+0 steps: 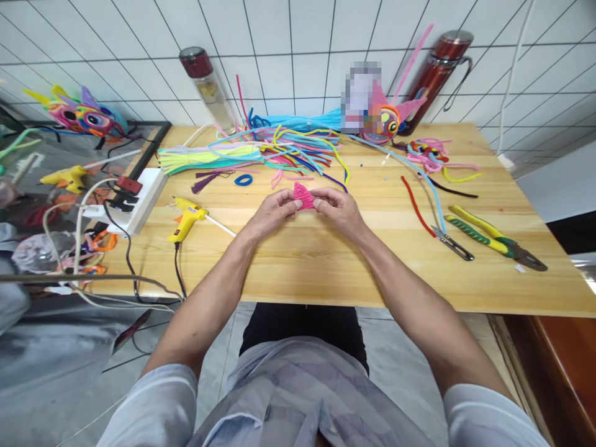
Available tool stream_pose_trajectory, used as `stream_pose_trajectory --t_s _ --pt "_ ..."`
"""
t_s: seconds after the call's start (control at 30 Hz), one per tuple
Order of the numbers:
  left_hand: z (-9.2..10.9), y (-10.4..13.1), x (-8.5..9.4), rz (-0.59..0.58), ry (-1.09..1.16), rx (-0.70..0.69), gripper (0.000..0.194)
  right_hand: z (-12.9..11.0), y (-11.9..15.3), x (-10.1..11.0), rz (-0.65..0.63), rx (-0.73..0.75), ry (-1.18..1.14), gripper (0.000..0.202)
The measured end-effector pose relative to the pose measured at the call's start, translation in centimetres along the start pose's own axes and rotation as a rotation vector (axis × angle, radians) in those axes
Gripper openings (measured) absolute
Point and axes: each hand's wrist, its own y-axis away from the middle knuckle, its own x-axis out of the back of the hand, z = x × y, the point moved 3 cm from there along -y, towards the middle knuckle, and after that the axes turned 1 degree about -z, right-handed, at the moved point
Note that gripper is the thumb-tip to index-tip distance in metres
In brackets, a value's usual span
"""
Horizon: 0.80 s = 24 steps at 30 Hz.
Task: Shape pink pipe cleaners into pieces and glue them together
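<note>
Between my two hands is a small, roughly triangular piece of pink pipe cleaner point(304, 197), held just above the wooden table. The fingers and thumb of my left hand point(278, 210) pinch its left edge. On the opposite edge, my right hand point(339, 210) grips it the same way. Behind the hands lies a heap of coloured pipe cleaners point(298, 146). A blue ring point(243, 180) of pipe cleaner rests to the left of them.
At left are a yellow glue gun point(189, 217) and a white power strip point(144, 202) with trailing cords. Pliers point(498, 239), thread snips point(454, 245) and a red pipe cleaner point(418, 206) lie at right. A glass bottle point(207, 87), a red thermos point(437, 81) and a colourful fish figure point(384, 121) stand behind.
</note>
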Motion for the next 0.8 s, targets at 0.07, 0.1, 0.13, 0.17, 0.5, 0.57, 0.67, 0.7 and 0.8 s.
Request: stream_pose_trajectory --t_s 0.07,0.1,0.13,0.17,0.5,0.57,0.67,0.7,0.8 --pt "0.2 0.1 -0.3 -0.015 -0.003 -0.015 0.044 0.1 0.0 0.0 0.000 -0.027 -0.027 0.034" --pt "0.3 0.2 -0.4 -0.027 -0.006 -0.021 0.045 0.2 -0.1 0.0 0.000 -0.044 -0.041 0.033" --pt "0.3 0.3 -0.5 -0.039 -0.006 -0.023 0.046 0.2 -0.1 0.0 0.000 -0.062 -0.059 0.032" --pt "0.4 0.4 -0.5 -0.052 0.002 -0.023 0.047 0.3 -0.1 0.1 -0.001 -0.082 -0.082 0.032" --pt "0.2 0.3 -1.0 -0.088 0.347 0.053 0.064 -0.1 0.2 -0.4 -0.079 -0.201 -0.335 0.042" --pt "0.1 0.3 -1.2 -0.089 0.373 0.070 0.065 -0.2 0.3 -0.5 -0.082 -0.198 -0.340 0.042" --pt "0.0 0.4 -1.3 -0.086 0.369 0.066 0.065 -0.2 0.3 -0.6 -0.080 -0.189 -0.322 0.040" --pt "0.0 0.5 -1.3 -0.086 0.360 0.060 0.064 -0.2 0.4 -0.6 -0.080 -0.184 -0.313 0.039" --pt "0.0 0.5 -1.3 -0.093 0.336 0.048 0.061 -0.3 0.5 -0.6 -0.084 -0.174 -0.290 0.038"
